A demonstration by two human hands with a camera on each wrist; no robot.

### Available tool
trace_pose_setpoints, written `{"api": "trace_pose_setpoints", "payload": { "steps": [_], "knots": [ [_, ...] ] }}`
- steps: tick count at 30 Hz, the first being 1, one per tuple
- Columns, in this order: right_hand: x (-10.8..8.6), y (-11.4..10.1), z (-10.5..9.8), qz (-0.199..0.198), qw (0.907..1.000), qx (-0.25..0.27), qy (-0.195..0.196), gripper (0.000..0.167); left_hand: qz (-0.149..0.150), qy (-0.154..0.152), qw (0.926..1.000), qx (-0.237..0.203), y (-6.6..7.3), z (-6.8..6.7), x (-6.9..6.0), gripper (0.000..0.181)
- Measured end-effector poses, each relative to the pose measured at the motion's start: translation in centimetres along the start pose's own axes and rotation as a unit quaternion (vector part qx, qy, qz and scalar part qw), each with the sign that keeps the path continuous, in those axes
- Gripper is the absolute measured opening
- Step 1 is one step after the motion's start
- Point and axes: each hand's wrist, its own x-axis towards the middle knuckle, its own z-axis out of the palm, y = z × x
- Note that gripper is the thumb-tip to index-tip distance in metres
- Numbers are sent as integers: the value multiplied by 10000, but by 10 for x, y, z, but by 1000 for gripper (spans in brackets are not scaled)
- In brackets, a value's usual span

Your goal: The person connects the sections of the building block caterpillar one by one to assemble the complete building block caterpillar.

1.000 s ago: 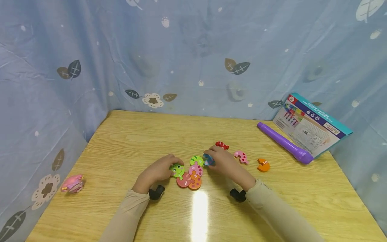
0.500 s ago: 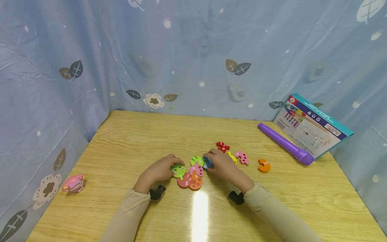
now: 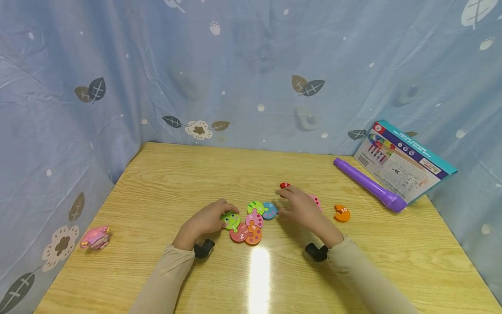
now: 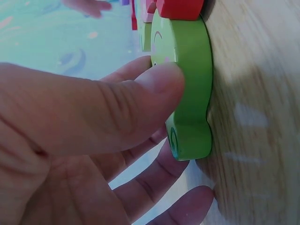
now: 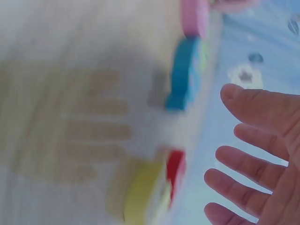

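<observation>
My left hand (image 3: 206, 219) grips the green smiling head piece (image 3: 231, 221), its thumb and fingers around the edge in the left wrist view. Joined to the head is a curved chain: red piece 2 (image 3: 239, 233), orange 3 (image 3: 254, 236), pink 4 (image 3: 254, 219), green 5 (image 3: 255, 208) and blue 6 (image 3: 269, 211). My right hand (image 3: 303, 210) hovers right of the blue piece, fingers spread, holding nothing. It partly covers a red piece (image 3: 284, 186) and a pink one (image 3: 315, 201). A yellow piece (image 5: 142, 194) shows in the right wrist view.
Orange piece 10 (image 3: 342, 213) lies farther right on the wooden table (image 3: 188, 170). A purple stick (image 3: 368, 185) and a box (image 3: 404, 161) are at the back right. A pink toy (image 3: 95, 238) sits at the far left; a blue curtain hangs behind.
My right hand has let go of the blue piece and moved right, over the loose pieces, with its fingers spread. My left hand has stayed on the green head.
</observation>
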Motion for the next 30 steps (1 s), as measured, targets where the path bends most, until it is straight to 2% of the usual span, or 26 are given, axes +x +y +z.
{"api": "trace_pose_setpoints", "payload": {
  "steps": [7,15,22,25,30],
  "knots": [
    [-18,28,-22,404,9985,185,311,55,76,34,10000,22,1,-3,-1,46],
    [-31,48,-20,552,9979,254,236,50,-68,58,9999,-66,3,-4,-2,46],
    [-27,50,-8,183,9998,-5,55,56,-47,64,9999,-138,3,-4,-2,44],
    [-25,48,-1,177,9996,-199,-34,56,-31,52,9999,-154,3,-3,-2,44],
    [-22,43,6,91,9983,-569,69,52,-20,37,9999,-165,2,-1,-1,43]
  ]
}}
